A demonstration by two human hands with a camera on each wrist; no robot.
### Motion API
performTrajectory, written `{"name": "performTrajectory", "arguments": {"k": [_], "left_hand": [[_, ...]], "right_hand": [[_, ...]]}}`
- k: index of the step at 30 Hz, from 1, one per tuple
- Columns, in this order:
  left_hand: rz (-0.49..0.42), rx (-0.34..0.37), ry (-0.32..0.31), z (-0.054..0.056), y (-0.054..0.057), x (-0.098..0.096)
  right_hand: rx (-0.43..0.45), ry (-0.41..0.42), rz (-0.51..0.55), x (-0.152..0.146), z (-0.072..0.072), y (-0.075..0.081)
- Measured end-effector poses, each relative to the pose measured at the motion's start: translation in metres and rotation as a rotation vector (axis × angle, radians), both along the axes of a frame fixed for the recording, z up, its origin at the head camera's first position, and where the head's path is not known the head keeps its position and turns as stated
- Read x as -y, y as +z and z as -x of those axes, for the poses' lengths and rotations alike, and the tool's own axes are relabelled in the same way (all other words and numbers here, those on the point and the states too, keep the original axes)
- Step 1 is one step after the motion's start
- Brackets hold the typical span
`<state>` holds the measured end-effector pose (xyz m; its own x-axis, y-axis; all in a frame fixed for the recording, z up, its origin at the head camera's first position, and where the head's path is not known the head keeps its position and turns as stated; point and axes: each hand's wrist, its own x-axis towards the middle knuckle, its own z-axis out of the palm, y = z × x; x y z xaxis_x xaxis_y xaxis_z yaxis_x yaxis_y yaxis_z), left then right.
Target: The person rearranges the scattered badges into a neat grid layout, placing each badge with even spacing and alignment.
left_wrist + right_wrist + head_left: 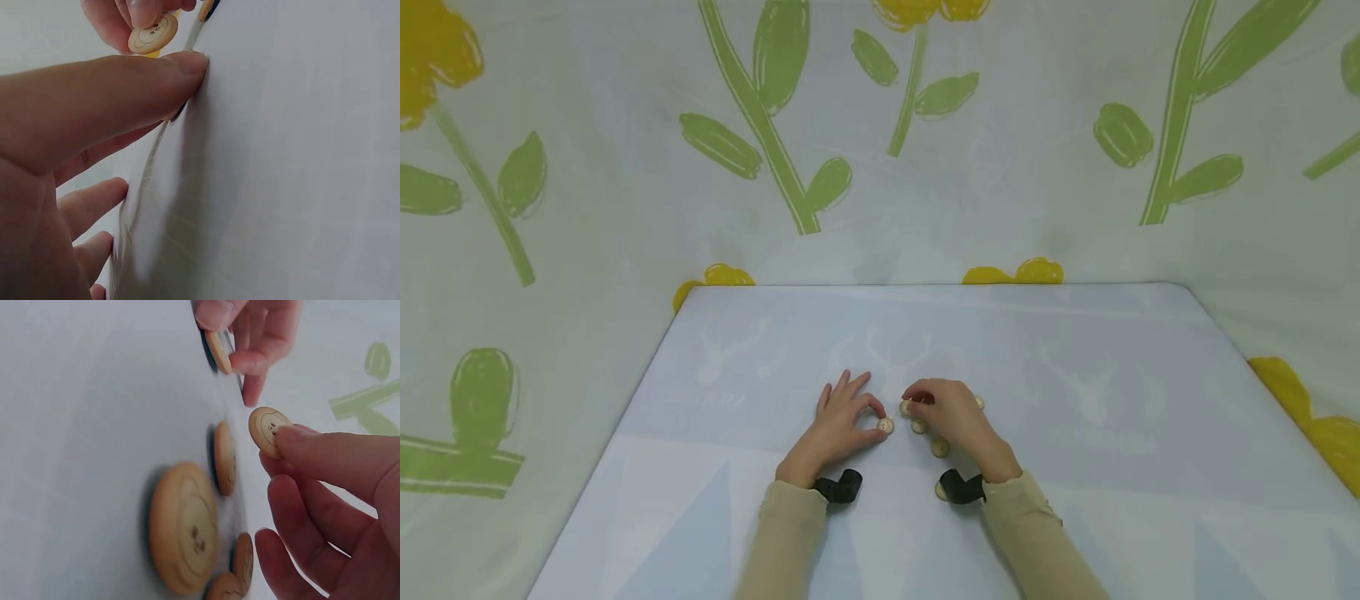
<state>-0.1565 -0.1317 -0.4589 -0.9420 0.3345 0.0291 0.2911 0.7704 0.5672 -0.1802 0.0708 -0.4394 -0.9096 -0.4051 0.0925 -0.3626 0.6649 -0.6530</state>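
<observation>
One round, tan, wood-like button (886, 426) sits pinched in my left hand (838, 429); just right of it, my right hand (958, 417) grips a matching button (264, 428). I'd pinch each lightly, rims only.

A pale table top (1075, 350) printed with blue triangles (692, 533) and faint white antlered shapes (1090, 392) bears several round wooden buttons (940, 447), lying loose near one another, one of them (940, 492) nearer the front.
</observation>
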Motion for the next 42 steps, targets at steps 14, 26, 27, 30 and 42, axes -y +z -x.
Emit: {"name": "performTrajectory", "arguments": {"k": [14, 26, 27, 30, 42], "left_hand": [[-0.007, 0.023, 0.035, 0.003, -0.001, -0.003], [-0.007, 0.019, 0.016, 0.0, -0.002, -0.005], [-0.007, 0.016, 0.016, 0.0, -0.001, -0.004], [-0.009, 0.015, 0.01, 0.0, -0.001, -0.004], [-0.011, 0.002, 0.012, 0.001, -0.001, 0.0]], "right_hand": [[-0.003, -0.004, -0.032, 0.004, 0.016, 0.002], [0.057, 0.029, -0.096, 0.018, 0.03, -0.003], [0.058, 0.026, -0.097, 0.019, 0.031, -0.004], [0.058, 0.012, -0.108, 0.023, 0.033, -0.006], [0.111, 0.05, -0.101, 0.025, 0.034, -0.004]]}}
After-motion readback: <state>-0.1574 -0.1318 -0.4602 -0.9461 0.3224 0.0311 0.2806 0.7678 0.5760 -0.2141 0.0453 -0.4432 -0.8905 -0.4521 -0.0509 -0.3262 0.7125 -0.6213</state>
